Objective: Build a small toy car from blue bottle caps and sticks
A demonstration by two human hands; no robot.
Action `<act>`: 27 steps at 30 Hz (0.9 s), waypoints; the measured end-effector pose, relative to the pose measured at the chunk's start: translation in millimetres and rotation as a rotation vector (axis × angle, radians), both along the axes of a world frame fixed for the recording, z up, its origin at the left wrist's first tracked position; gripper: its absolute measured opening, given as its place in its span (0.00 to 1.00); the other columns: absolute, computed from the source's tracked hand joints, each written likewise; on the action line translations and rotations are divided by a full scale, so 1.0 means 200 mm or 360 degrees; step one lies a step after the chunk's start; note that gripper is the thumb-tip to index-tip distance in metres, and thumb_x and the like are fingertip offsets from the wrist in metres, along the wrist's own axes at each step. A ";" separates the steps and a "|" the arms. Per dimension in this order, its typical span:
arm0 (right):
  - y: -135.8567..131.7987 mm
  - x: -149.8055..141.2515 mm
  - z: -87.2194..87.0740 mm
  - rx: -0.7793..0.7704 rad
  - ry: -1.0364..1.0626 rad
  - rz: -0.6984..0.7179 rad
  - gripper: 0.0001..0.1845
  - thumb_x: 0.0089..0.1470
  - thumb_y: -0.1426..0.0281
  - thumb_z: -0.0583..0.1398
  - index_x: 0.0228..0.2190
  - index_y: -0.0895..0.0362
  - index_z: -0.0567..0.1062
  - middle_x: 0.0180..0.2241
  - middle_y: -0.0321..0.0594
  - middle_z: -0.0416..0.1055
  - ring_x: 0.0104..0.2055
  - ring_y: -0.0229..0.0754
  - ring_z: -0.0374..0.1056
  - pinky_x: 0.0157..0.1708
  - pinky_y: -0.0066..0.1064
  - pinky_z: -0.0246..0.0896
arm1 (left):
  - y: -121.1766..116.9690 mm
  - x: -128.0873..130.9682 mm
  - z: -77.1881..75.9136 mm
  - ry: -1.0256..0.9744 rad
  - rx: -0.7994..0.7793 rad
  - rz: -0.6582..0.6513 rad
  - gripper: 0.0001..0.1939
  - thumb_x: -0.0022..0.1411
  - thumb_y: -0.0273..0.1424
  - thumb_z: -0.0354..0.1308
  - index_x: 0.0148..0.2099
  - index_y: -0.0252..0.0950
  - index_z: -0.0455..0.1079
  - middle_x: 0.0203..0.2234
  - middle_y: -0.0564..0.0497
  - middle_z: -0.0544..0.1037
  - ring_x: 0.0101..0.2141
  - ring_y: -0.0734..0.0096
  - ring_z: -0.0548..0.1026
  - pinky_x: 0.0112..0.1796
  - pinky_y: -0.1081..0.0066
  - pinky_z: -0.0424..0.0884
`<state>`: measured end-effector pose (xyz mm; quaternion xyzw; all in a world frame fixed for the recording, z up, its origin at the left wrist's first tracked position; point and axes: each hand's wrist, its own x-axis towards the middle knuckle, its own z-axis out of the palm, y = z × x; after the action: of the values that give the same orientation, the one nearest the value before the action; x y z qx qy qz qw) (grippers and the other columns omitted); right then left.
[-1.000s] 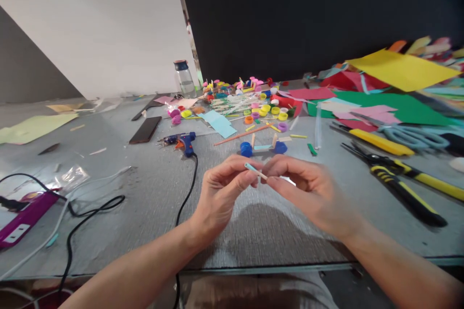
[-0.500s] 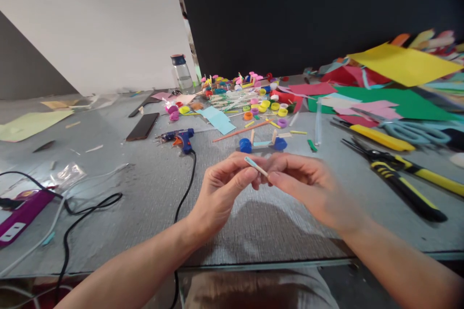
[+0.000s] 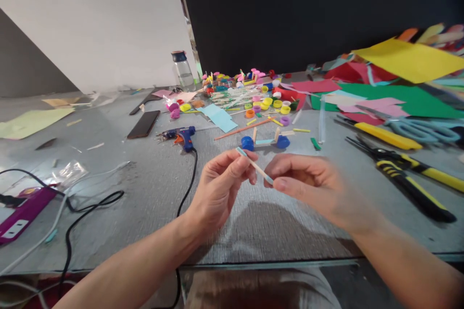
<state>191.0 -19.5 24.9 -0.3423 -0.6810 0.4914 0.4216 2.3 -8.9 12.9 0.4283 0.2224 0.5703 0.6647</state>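
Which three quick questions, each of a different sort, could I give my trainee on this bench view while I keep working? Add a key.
1. Multiple choice: what does the left hand hold?
A) The light-blue scissors
B) A pale stick with light-blue ends
C) The clear bottle

2. True or false: the glue gun lies to the right of the dark phone.

3. Fill in the colour: beyond the hands, two round caps sit with a light-blue strip between them; the caps are ____.

Key: 1 B; 2 true; 3 blue.
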 end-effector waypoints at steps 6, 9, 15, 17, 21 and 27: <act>-0.01 -0.01 -0.01 -0.0020 -0.0040 -0.0006 0.10 0.61 0.63 0.63 0.30 0.54 0.76 0.32 0.36 0.71 0.35 0.39 0.65 0.35 0.30 0.60 | -0.01 0.00 0.00 0.0000 0.0050 -0.0023 0.06 0.62 0.31 0.66 0.32 0.38 0.80 0.29 0.54 0.78 0.27 0.81 0.72 0.34 0.78 0.70; 0.00 -0.01 -0.02 -0.0036 -0.0051 0.0008 0.10 0.61 0.62 0.63 0.30 0.54 0.77 0.32 0.36 0.71 0.35 0.39 0.65 0.35 0.30 0.60 | -0.01 0.00 0.00 -0.0004 0.0072 -0.0033 0.06 0.63 0.31 0.65 0.33 0.39 0.80 0.27 0.55 0.77 0.27 0.81 0.72 0.34 0.78 0.70; 0.00 0.01 -0.01 0.0015 -0.0019 0.0007 0.07 0.60 0.64 0.64 0.33 0.53 0.78 0.33 0.36 0.72 0.36 0.39 0.67 0.36 0.29 0.62 | 0.00 0.00 0.00 -0.0034 0.0028 -0.0013 0.05 0.62 0.30 0.67 0.32 0.38 0.80 0.30 0.54 0.79 0.26 0.82 0.73 0.32 0.78 0.71; 0.00 0.02 -0.01 0.0037 -0.0032 -0.0011 0.07 0.60 0.64 0.65 0.32 0.54 0.78 0.32 0.36 0.73 0.35 0.39 0.67 0.35 0.29 0.62 | 0.00 0.00 0.01 -0.0043 -0.0002 0.0011 0.05 0.60 0.31 0.68 0.31 0.37 0.80 0.31 0.54 0.79 0.26 0.81 0.73 0.31 0.78 0.71; 0.00 0.01 -0.01 0.0012 -0.0076 -0.0030 0.10 0.60 0.62 0.63 0.31 0.54 0.78 0.30 0.36 0.71 0.33 0.38 0.66 0.32 0.29 0.61 | 0.01 0.00 0.00 -0.0033 -0.0052 0.0015 0.06 0.59 0.31 0.69 0.30 0.37 0.79 0.32 0.53 0.80 0.26 0.80 0.72 0.31 0.77 0.71; 0.00 0.00 0.00 0.0036 0.0015 -0.0099 0.10 0.62 0.63 0.62 0.31 0.55 0.78 0.31 0.38 0.72 0.34 0.39 0.67 0.34 0.30 0.64 | 0.00 -0.02 -0.01 0.0265 0.0055 -0.0078 0.08 0.61 0.34 0.67 0.31 0.37 0.79 0.30 0.53 0.78 0.27 0.78 0.70 0.33 0.75 0.68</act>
<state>190.7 -19.7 24.1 -0.3562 -0.6736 0.4719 0.4435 -1.0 -9.2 11.2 0.4910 0.2565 0.5199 0.6503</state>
